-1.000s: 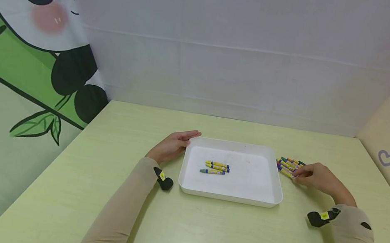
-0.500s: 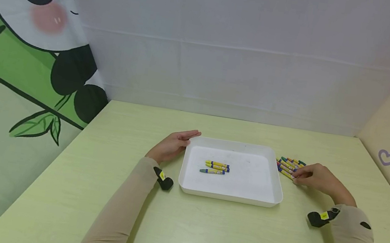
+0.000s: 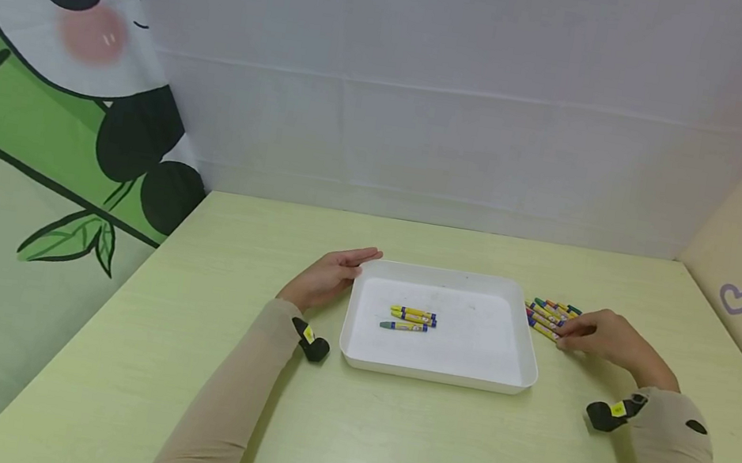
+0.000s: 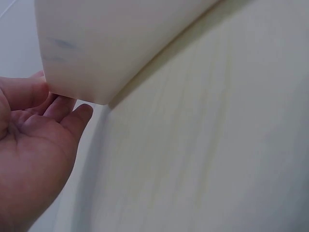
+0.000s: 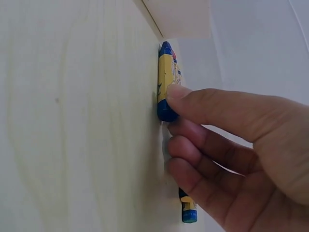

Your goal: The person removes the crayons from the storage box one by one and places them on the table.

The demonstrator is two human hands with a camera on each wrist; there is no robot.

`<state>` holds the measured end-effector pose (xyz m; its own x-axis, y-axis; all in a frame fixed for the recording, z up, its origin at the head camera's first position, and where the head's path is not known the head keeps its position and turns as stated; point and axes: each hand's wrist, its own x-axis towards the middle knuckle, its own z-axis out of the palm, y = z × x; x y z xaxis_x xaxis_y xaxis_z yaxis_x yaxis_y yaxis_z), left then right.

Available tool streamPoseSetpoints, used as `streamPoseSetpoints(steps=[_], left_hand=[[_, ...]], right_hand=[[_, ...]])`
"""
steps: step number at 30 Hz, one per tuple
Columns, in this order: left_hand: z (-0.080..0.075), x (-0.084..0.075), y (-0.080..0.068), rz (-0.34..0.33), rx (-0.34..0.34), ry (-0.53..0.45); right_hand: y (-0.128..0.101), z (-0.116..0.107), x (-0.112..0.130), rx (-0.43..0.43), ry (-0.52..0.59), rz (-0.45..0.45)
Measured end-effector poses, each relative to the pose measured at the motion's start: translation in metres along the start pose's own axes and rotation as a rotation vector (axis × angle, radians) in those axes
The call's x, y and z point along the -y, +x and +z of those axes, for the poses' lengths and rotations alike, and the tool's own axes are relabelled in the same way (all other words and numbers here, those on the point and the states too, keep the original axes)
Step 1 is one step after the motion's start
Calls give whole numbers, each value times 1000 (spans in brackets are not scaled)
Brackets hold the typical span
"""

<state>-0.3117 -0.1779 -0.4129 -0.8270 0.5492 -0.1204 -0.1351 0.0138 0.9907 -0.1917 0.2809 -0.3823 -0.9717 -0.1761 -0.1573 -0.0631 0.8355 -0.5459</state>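
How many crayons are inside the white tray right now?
3, lying close together near the middle of the white tray: crayons and. None looks hidden.

Tray sits mid-table, three crayons lying inside it, left of centre. Left hand rests against the tray's left wall, near its far corner. Right of the tray, just beside its far right corner, a crayon pile lies on the table, right hand on its near end.
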Motion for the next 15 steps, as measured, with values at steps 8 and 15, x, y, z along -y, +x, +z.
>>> streamPoseSetpoints(steps=[8,15], left_hand=[[0,-1,0,-5,-4,-3],[-1,0,0,-5,1,-3]], right_hand=[[0,-3,3,-18,10,-4],[0,-4,7,-46,23,-1]])
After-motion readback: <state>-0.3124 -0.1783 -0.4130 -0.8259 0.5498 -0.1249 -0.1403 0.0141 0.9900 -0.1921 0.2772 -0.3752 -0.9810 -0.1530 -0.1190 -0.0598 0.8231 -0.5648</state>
